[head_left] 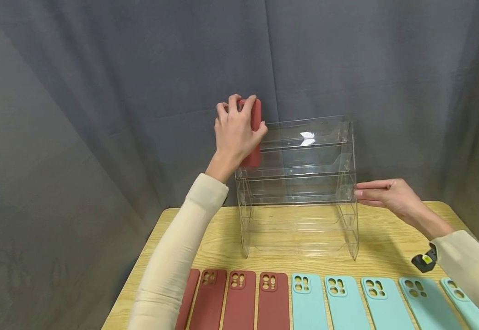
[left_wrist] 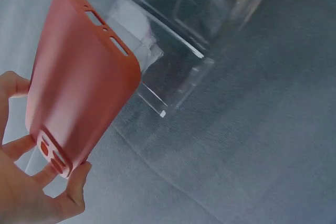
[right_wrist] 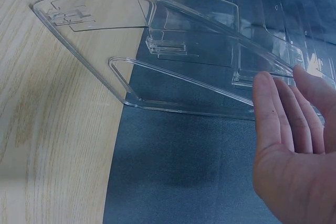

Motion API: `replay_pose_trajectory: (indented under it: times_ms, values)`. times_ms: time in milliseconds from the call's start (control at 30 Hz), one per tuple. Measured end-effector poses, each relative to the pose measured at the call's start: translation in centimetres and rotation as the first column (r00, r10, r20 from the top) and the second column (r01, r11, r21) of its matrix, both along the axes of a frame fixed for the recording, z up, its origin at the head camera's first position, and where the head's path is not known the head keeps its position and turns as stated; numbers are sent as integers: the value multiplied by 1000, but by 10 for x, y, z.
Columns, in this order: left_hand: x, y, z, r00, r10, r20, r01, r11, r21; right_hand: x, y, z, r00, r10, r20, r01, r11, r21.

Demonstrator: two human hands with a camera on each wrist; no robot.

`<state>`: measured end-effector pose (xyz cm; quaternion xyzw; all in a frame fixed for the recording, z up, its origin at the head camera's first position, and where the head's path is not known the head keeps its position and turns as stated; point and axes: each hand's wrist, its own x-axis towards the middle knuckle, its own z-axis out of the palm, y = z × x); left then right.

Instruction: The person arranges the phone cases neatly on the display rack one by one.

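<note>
My left hand (head_left: 234, 130) holds a red phone case (head_left: 256, 114) upright at the upper left of a clear tiered acrylic rack (head_left: 297, 172). In the left wrist view, fingers and thumb grip the case (left_wrist: 84, 77) by its edges around the camera-cutout end, and two slots show in its opposite end. My right hand (head_left: 392, 197) is at the rack's right side, its fingers straight. In the right wrist view, those fingers (right_wrist: 266, 108) lie along the clear side panel (right_wrist: 184, 90), with the thumb near its sloping edge.
A row of phone cases lies along the front of the wooden table (head_left: 206, 238): red ones (head_left: 239, 302) to the left, light turquoise ones (head_left: 307, 302) to the right. Behind the rack hangs a grey-blue curtain (head_left: 161, 68). The rack's tiers hold no cases.
</note>
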<state>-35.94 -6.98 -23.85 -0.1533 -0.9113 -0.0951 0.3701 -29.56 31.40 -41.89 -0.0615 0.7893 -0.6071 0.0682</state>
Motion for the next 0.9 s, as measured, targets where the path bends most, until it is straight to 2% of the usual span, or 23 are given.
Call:
replay_pose_trajectory:
  times_ms: [133, 333, 500, 733, 900]
  values:
    - [-12, 16, 9, 1000, 20, 5, -20, 999, 26, 1, 0, 3, 1000, 5, -11, -5, 1000, 0]
    - [-28, 37, 15, 998, 43, 36, -46, 994, 99, 2, 0, 4, 1000, 2, -15, -1, 999, 34]
    - [-39, 52, 19, 995, 85, 42, -88, 993, 75, 3, -1, 0, 1000, 2, -10, -2, 1000, 28]
    - [-49, 69, 28, 991, 126, 33, -128, 990, 59, 2, -6, 1, 1000, -2, -23, 3, 999, 44]
    - [-52, 80, 31, 992, 121, 27, -123, 989, 77, 1, -7, 2, 1000, 0, -26, 1, 999, 40]
